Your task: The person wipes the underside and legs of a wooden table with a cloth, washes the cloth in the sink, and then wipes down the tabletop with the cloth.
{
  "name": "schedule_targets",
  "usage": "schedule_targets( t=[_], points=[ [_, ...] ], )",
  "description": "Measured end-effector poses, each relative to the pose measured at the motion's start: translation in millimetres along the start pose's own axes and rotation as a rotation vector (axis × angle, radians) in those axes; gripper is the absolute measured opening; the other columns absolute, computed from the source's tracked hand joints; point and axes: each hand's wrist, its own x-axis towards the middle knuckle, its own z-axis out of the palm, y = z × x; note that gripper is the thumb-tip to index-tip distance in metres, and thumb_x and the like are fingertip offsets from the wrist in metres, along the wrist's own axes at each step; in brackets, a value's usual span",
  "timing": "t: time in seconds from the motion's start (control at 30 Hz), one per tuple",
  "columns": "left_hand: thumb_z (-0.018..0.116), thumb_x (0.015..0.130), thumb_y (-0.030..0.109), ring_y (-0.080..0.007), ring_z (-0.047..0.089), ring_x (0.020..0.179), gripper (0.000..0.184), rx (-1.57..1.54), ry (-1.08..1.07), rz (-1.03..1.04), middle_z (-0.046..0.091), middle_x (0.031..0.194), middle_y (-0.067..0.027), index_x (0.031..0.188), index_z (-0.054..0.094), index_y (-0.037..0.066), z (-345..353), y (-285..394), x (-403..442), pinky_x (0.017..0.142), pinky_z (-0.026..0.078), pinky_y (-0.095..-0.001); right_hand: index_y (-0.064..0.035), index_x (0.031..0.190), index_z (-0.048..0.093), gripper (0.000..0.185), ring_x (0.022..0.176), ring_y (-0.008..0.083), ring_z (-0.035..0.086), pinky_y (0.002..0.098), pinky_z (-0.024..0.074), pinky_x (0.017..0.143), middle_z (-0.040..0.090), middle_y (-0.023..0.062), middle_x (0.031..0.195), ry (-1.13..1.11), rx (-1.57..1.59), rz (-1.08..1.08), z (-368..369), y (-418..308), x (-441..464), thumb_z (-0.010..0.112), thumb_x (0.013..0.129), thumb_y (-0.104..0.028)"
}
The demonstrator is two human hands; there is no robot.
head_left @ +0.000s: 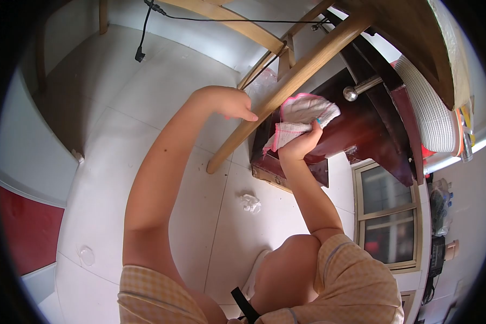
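Landmark: a round, light-brown wooden leg (286,92), slanting down to the pale tiled floor (194,178).

Left hand (233,103): at the near side of the leg, arm stretched forward. Thumb tip meets the edge of the wood; the other fingers are bent and partly hidden (cannot tell whether they close around it).

Right hand (301,144): on the other side of the leg, fingers clamped on a thin, whitish cloth with bright pink edging (308,110). Cloth bunched and folded, lying over part of a glossy dark-red wooden piece of furniture (337,129) just beside the leg. Thumb shows on top (a small blue spot by its tip); most other fingers are covered.

Beyond the cloth, farther from the leg: a shiny metal ball-ended bar (350,93). Near the foot of the leg, on the floor: a crumpled white tissue-like scrap (250,203). Well apart from the leg, on the left-hand side: a black cable plug (140,54), hanging.
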Motion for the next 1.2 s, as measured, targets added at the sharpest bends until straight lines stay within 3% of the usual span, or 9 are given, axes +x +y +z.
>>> schedule_targets(
  t=[0.17, 0.3, 0.43, 0.7, 0.77, 0.9, 1.03, 1.07, 1.2],
  points=[
    [0.052, 0.080, 0.053, -0.0231, 0.060, 0.073, 0.056, 0.139, -0.055, -0.056, 0.060, 0.093, -0.0139, 0.109, 0.056, 0.005, 3.1, -5.7, 3.6, 0.072, 0.045, -0.0364, -0.0009, 0.124, 0.041, 0.041, 0.115, 0.0211, 0.042, 0.0315, 0.0293, 0.099, 0.044, 0.0103, 0.124, -0.050, -0.257, -0.306, 25.6, -10.7, 0.4, 0.037, 0.089, -0.023],
    [0.052, 0.081, 0.052, -0.0257, 0.059, 0.081, 0.056, 0.107, -0.075, -0.076, 0.060, 0.099, -0.0151, 0.110, 0.055, 0.005, 3.6, -8.5, 3.7, 0.075, 0.044, -0.0380, 0.0013, 0.139, 0.007, 0.059, 0.134, 0.0245, 0.013, 0.0328, 0.0093, 0.108, 0.010, 0.0162, 0.146, -0.181, -0.682, -0.709, 63.3, -14.7, 24.5, 0.033, 0.093, -0.024],
    [0.052, 0.081, 0.049, -0.0288, 0.055, 0.097, 0.056, 0.166, -0.066, -0.081, 0.058, 0.109, -0.0155, 0.115, 0.053, 0.005, 8.4, -15.5, 8.7, 0.082, 0.043, -0.0383, 0.0019, 0.139, 0.003, 0.062, 0.135, 0.0246, -0.011, 0.0318, -0.0039, 0.108, -0.009, 0.0177, 0.146, -0.335, -0.886, -0.523, 93.4, -12.8, 38.2, 0.030, 0.095, -0.033],
    [0.053, 0.077, 0.028, -0.0245, 0.061, 0.074, 0.038, 0.145, -0.030, -0.083, 0.061, 0.099, -0.0127, 0.104, 0.059, 0.003, 13.2, -17.8, 9.7, 0.068, 0.049, -0.0393, 0.0083, 0.136, 0.001, 0.085, 0.135, 0.0358, 0.003, 0.0372, 0.0065, 0.109, 0.003, 0.0280, 0.143, -0.391, -1.119, -0.817, 55.8, 10.8, 47.0, 0.061, 0.077, -0.008],
    [0.055, 0.079, 0.031, -0.0287, 0.051, 0.108, 0.044, 0.184, -0.149, -0.185, 0.053, 0.118, -0.0141, 0.116, 0.053, 0.007, 11.1, -11.5, 9.6, 0.085, 0.043, -0.0387, 0.0119, 0.134, 0.003, 0.088, 0.132, 0.0401, 0.010, 0.0389, 0.0098, 0.108, 0.011, 0.0328, 0.139, -0.365, -1.182, -0.892, 59.4, 14.3, 56.9, 0.064, 0.072, -0.005],
    [0.055, 0.079, 0.031, -0.0294, 0.051, 0.107, 0.043, 0.183, -0.113, -0.148, 0.054, 0.116, -0.0141, 0.114, 0.053, 0.007, 15.9, -17.2, 14.6, 0.085, 0.043, -0.0394, 0.0148, 0.130, 0.009, 0.084, 0.122, 0.0425, 0.029, 0.0419, 0.0217, 0.104, 0.026, 0.0344, 0.128, -0.255, -1.241, -1.015, 79.8, -0.4, 86.7, 0.065, 0.070, -0.006],
    [0.056, 0.080, 0.035, -0.0285, 0.056, 0.094, 0.042, 0.220, -0.049, -0.137, 0.058, 0.108, -0.0128, 0.110, 0.057, 0.006, 18.8, -24.2, 15.3, 0.079, 0.046, -0.0397, 0.0130, 0.121, 0.024, 0.073, 0.103, 0.0325, 0.052, 0.0367, 0.0379, 0.092, 0.048, 0.0261, 0.112, -0.151, -0.929, -0.678, 123.3, -34.2, 105.5, 0.063, 0.062, -0.004],
    [0.056, 0.080, 0.038, -0.0275, 0.061, 0.081, 0.042, 0.228, 0.010, -0.105, 0.063, 0.100, -0.0118, 0.105, 0.061, 0.005, 20.8, -27.4, 17.5, 0.072, 0.049, -0.0401, 0.0099, 0.115, 0.031, 0.066, 0.098, 0.0282, 0.053, 0.0338, 0.0395, 0.090, 0.051, 0.0216, 0.106, -0.200, -0.805, -0.708, 120.1, -33.1, 136.9, 0.064, 0.060, -0.004],
    [0.056, 0.080, 0.038, -0.0278, 0.062, 0.084, 0.042, 0.241, 0.002, -0.101, 0.063, 0.103, -0.0108, 0.106, 0.061, 0.006, 26.1, -32.8, 24.9, 0.073, 0.049, -0.0403, -0.0003, 0.110, 0.040, 0.058, 0.085, 0.0195, 0.052, 0.0313, 0.0441, 0.077, 0.050, 0.0077, 0.092, -0.414, -0.411, -0.398, 125.4, -43.4, 133.7, 0.056, 0.056, 0.011]
  ],
)
